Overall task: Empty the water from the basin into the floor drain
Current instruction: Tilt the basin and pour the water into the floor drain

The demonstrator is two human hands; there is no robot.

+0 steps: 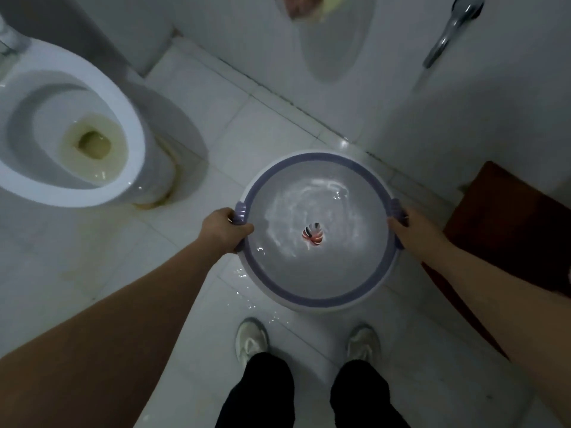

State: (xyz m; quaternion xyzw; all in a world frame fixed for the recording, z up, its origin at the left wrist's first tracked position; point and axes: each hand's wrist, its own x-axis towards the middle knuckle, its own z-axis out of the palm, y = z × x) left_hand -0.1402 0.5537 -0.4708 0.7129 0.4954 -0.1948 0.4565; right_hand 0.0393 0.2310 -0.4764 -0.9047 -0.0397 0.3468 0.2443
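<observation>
Forearms (pixel 108 335) fill lower frame; left hand (pixel 227 230) and right hand (pixel 411 225) each grip a side handle (pixel 239 213) of the centre-frame basin (pixel 318 299). Water-laden: judged heavy, sloshing, slippery.

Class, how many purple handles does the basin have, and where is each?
2. The left handle of the basin is held by the left hand; the right handle is partly covered by the right hand.

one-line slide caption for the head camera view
A basin holding water, gripped at both sides by the left hand and right hand, near a toilet.
</observation>
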